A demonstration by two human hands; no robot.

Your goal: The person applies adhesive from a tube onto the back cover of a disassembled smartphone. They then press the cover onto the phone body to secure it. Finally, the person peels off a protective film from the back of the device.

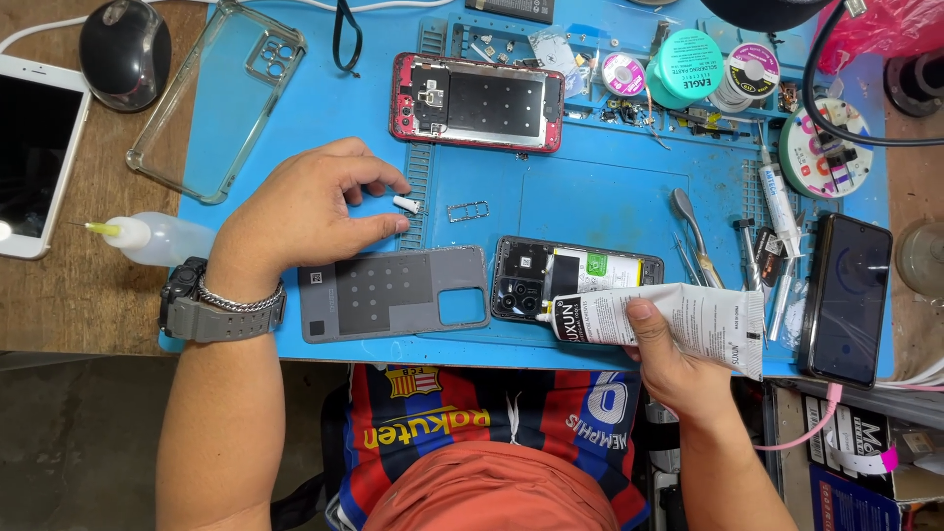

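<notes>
My right hand (671, 362) grips a white glue tube (688, 320) with its black nozzle pointing left at the lower left corner of an opened phone (575, 277) lying on the blue work mat (590, 192). My left hand (305, 211) rests on the mat, its fingertips at a small white cap (407, 205). Just below that hand lies a grey phone back cover (393, 293), inner side up. A small metal card tray (468, 209) sits to the right of the cap.
A second opened phone in a red frame (478, 101) lies farther back. A clear phone case (216, 98), a squeeze bottle (157, 238), a white phone (34, 147) and a mouse (126, 51) are at left. Tweezers (693, 236), solder spools (747, 74) and a dark phone (848, 298) are at right.
</notes>
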